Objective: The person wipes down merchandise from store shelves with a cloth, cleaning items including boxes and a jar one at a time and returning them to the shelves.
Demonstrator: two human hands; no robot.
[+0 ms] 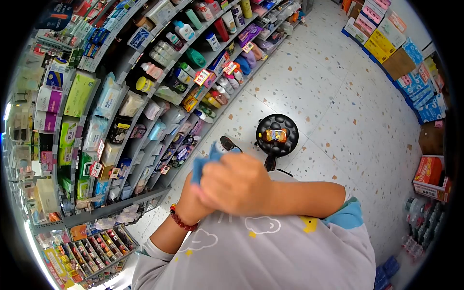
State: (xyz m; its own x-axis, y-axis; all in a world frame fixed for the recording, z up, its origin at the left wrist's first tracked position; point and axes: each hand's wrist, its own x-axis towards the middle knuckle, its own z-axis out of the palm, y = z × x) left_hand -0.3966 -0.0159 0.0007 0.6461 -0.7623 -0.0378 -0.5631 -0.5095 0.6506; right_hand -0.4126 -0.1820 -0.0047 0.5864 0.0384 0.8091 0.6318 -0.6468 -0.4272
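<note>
In front of my chest, my two hands meet around a crumpled blue cloth [203, 165]. My right hand [237, 182] is closed in a fist over it, slightly smeared by motion. My left hand [192, 197], with a red beaded bracelet [182, 220] at the wrist, lies beneath and is pressed against the cloth; most of its fingers are hidden behind the right hand. Beyond the hands is a round black stool [289, 144], and on its seat lies a small bottle [274, 136] with a yellow cap and an orange-brown label.
Shelves [212, 126] of toiletries, wipes and tissue packs run along my left, with price tags on their edges. A speckled tile floor [338, 111] stretches to the right. Stacked boxes [379, 44], blue packs [415, 87] and wrapped bottles [421, 212] line the far right side.
</note>
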